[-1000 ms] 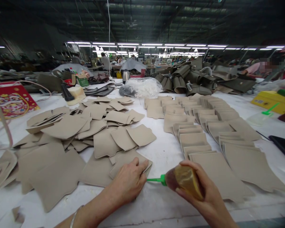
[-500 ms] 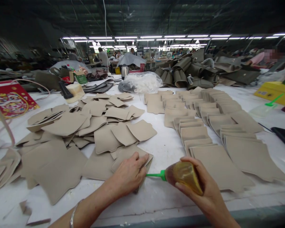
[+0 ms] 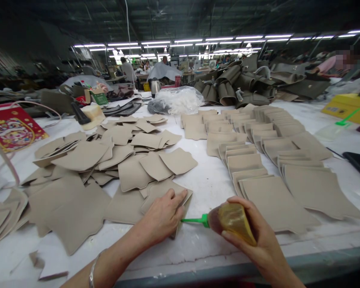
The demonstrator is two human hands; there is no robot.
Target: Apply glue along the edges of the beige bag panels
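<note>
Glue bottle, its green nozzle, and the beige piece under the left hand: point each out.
glue bottle (image 3: pixel 232 218), head view, amber body held in the right hand (image 3: pixel 258 240).
green nozzle (image 3: pixel 195 220), head view, middle of the spout.
beige piece (image 3: pixel 156 194), head view, bare surface beyond the left hand (image 3: pixel 163 218).

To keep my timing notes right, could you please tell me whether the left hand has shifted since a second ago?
No. The left hand still presses the same beige piece, with its fingertips just short of the piece's right corner, as before.
</note>
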